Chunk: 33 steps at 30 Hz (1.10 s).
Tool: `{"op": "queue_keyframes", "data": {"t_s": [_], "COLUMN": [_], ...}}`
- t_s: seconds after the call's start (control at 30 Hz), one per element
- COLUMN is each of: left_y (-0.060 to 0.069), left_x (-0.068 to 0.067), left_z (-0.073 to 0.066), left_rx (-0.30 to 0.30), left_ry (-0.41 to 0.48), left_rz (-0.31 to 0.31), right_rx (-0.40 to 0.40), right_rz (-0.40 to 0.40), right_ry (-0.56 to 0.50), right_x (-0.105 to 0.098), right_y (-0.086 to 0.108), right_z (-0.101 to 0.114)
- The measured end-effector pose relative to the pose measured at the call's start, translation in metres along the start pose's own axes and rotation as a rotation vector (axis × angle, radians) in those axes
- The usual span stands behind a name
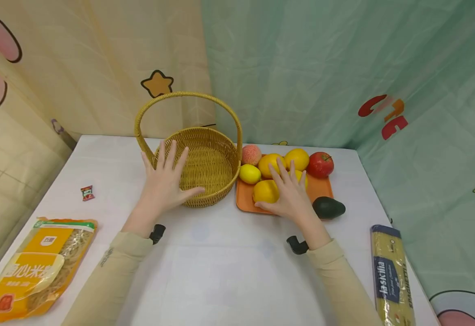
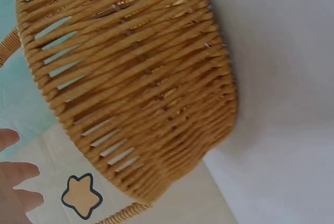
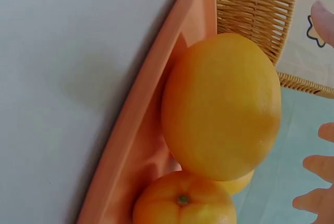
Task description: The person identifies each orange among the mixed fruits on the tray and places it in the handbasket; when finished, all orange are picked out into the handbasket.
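Note:
My left hand is spread at the front left of a wicker basket with a tall hoop handle. In the left wrist view the basket's woven side fills much of the picture, with a few fingertips at the edge. My right hand, fingers spread, is over an orange tray of fruit. Near it are an orange-yellow fruit and an orange with a green stem end. Neither hand grips anything; whether they touch anything is unclear.
Around the tray are a peach, a lemon, a red apple-like fruit and an avocado. A noodle bag and small red packet lie left. A spaghetti pack lies right. Curtains hang behind.

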State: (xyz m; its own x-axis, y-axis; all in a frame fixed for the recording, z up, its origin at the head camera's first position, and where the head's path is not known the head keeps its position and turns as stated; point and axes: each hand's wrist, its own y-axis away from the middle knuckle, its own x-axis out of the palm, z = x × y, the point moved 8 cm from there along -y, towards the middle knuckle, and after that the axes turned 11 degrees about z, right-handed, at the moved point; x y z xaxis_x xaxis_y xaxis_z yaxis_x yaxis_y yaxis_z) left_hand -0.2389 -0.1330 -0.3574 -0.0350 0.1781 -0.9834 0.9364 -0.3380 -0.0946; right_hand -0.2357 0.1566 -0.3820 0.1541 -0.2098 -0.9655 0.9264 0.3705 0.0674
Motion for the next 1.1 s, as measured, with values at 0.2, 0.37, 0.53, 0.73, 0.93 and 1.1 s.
{"op": "queue_keyframes", "data": {"t_s": [0.2, 0.37, 0.53, 0.73, 0.93, 1.1], "left_y": [0.010, 0.022, 0.037, 0.047, 0.047, 0.043], "left_x": [0.008, 0.017, 0.024, 0.034, 0.052, 0.064], "left_z": [0.015, 0.032, 0.055, 0.076, 0.089, 0.089], "left_rx": [-0.029, -0.074, -0.148, -0.257, -0.358, -0.416], "left_ry": [0.020, 0.108, 0.260, 0.468, 0.770, 1.020], "left_rz": [0.000, 0.011, -0.036, -0.087, -0.029, 0.020], "right_rx": [-0.015, -0.043, -0.060, -0.005, 0.053, 0.076], "right_rz": [-0.007, -0.037, -0.075, -0.070, -0.063, -0.062], "right_ry": [0.000, -0.009, -0.014, -0.050, -0.076, -0.078], "right_x": [0.009, 0.015, 0.018, 0.023, 0.029, 0.033], "right_y": [0.001, 0.002, 0.003, 0.002, 0.001, 0.000], "right_z": [0.004, 0.008, 0.011, 0.007, 0.002, 0.001]}}
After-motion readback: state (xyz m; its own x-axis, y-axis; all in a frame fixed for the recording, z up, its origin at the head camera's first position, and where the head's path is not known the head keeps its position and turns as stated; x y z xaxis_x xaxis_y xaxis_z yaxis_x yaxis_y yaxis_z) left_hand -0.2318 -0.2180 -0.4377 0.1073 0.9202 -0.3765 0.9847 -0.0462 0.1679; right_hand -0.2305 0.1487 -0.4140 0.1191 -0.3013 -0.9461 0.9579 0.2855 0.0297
